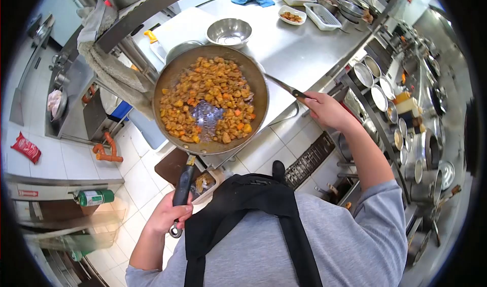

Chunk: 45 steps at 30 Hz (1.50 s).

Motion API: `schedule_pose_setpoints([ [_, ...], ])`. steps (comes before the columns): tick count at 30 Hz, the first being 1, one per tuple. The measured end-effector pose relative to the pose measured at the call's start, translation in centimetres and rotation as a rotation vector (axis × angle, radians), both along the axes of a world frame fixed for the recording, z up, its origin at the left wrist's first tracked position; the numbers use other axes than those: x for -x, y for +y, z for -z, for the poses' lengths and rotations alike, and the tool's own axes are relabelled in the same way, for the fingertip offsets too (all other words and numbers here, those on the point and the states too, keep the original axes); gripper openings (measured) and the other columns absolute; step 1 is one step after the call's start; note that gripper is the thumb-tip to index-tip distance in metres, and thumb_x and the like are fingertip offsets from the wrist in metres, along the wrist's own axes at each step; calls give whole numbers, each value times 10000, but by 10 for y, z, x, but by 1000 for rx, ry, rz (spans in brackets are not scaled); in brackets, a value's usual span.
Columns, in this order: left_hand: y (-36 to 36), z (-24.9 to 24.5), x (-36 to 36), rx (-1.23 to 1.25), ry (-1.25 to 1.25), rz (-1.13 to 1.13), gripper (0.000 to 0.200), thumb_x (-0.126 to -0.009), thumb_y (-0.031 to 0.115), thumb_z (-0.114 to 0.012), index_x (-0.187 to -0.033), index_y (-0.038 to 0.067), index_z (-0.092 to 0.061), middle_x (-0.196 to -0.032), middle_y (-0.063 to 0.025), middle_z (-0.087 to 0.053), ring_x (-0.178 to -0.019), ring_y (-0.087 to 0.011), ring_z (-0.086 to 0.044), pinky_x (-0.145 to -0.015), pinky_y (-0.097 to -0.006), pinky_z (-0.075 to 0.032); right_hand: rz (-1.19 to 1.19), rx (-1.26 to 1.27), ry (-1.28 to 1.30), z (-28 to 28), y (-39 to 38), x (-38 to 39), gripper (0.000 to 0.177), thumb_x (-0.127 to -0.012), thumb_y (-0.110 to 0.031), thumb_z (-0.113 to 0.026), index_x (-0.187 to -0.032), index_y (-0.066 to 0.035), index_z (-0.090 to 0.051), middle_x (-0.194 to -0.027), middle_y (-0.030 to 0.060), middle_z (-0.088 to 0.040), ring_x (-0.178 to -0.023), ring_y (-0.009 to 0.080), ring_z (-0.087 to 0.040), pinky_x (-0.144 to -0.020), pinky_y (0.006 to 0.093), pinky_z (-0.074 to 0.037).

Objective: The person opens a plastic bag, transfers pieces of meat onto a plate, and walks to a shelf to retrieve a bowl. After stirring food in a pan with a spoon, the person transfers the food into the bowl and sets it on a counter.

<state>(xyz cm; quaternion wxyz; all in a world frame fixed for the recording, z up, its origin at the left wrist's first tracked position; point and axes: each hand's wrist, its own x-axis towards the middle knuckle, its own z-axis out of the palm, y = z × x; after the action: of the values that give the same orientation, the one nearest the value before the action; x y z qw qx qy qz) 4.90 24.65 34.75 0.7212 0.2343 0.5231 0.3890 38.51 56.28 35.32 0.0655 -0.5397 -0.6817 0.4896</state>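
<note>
Frying pan point(260, 94), one, wide and round, with a black handle point(184, 183); held out in front of the body, at the near edge of the worktop point(291, 48), overlapping it in the view; whether it touches the surface cannot be told. Contents: diced food point(208, 84), browned, with orange and yellow pieces, spread round most of the pan; a shiny patch of bare base shows near the middle. Left hand point(170, 213): grip clamped round the black handle near its ringed end. Right hand point(329, 109): grip closed on the dark handle of a utensil point(284, 85), its metal shaft running to the pan's right rim; its far end cannot be made out. Dress: grey shirt point(335, 231), black apron straps point(299, 231). On the worktop, beyond the pan: metal bowl point(229, 32), upright, just behind the pan's rim; yellow-handled knife point(150, 37), to the left of the bowl; blue cloth point(261, 0), crumpled, towards the back; white dish point(281, 13) with browned food inside; white tray point(324, 23), just beside the dish. Hanging at left: grey towel point(94, 43). Below the pan: bin point(215, 185) with scraps, on the tiled floor point(137, 183). At right: pots point(362, 76) on racks.
</note>
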Motion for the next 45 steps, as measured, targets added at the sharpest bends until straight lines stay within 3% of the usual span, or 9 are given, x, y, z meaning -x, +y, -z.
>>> schedule_pose_setpoints([
  [1, 2, -4, -12, 26, 29, -58, 158, -853, 57, -589, -901, 54, -439, -591, -8, -459, -428, -79, -447, -391, -215, -381, -78, -76, -34, 17, 27, -1, 345, -977, -265, -476, -1185, -18, -599, -694, 72, -560, -588, 163, -537, -520, 326, -425],
  [3, 6, -9, -37, 45, 31, -128, 163, -847, 48, -586, -899, 55, -432, -587, -12, -455, -418, -84, -441, -387, -230, -381, -408, -423, -73, 28, 68, 3, 348, -971, -263, -466, -1179, -15, -596, -759, 173, -632, -675, 279, -625, -603, 412, -476],
  [6, 20, -23, -81, 40, 36, -274, 170, -836, 35, -573, -897, 59, -415, -578, -20, -445, -402, -101, -429, -398, -256, -390, -570, -441, -212, 21, 99, 12, 318, -974, -245, -450, -1107, 1, -603, -812, 226, -651, -762, 365, -643, -682, 473, -487],
  [10, 53, -26, -129, 10, 85, -363, 162, -838, 41, -556, -920, 52, -417, -577, -18, -437, -393, -98, -416, -393, -263, -390, -668, -511, -357, 14, 130, -12, 271, -983, -239, -448, -998, -6, -585, -809, 206, -662, -770, 373, -655, -687, 487, -506],
  [16, 79, -17, -148, -34, 30, -401, 146, -842, 41, -549, -930, 44, -434, -576, -16, -438, -381, -95, -412, -387, -265, -389, -694, -673, -476, 17, 152, -38, 272, -977, -249, -473, -1027, -1, -575, -881, 215, -667, -824, 396, -657, -719, 495, -517],
  [20, 148, -25, -170, -29, 55, -362, 144, -841, 46, -554, -922, 45, -435, -576, -11, -444, -380, -93, -413, -382, -260, -384, -591, -582, -445, 13, 217, -99, 235, -975, -217, -473, -1061, -9, -541, -830, 250, -655, -794, 450, -626, -716, 521, -484],
  [32, 327, 1, -128, -58, 385, -122, 172, -855, 33, -574, -940, 57, -426, -620, -12, -477, -469, -97, -475, -443, -254, -401, -284, -502, -324, -3, 269, -172, 260, -961, -210, -499, -1088, -5, -598, -856, 260, -647, -828, 446, -616, -740, 497, -471],
  [41, 372, 25, -112, -44, 318, -52, 189, -862, 29, -586, -951, 62, -423, -634, -8, -473, -484, -93, -472, -457, -251, -407, 75, -312, -17, -24, 239, -197, 340, -964, -139, -531, -1290, -44, -544, -783, 193, -634, -712, 276, -626, -696, 365, -474],
  [45, 375, 32, -132, 3, 256, -55, 200, -863, 27, -589, -955, 70, -416, -633, -8, -468, -489, -92, -473, -458, -254, -420, -113, -766, -73, 21, 300, -172, 403, -964, -153, -533, -1362, -122, -478, -801, 165, -638, -686, 300, -630, -631, 387, -488],
])
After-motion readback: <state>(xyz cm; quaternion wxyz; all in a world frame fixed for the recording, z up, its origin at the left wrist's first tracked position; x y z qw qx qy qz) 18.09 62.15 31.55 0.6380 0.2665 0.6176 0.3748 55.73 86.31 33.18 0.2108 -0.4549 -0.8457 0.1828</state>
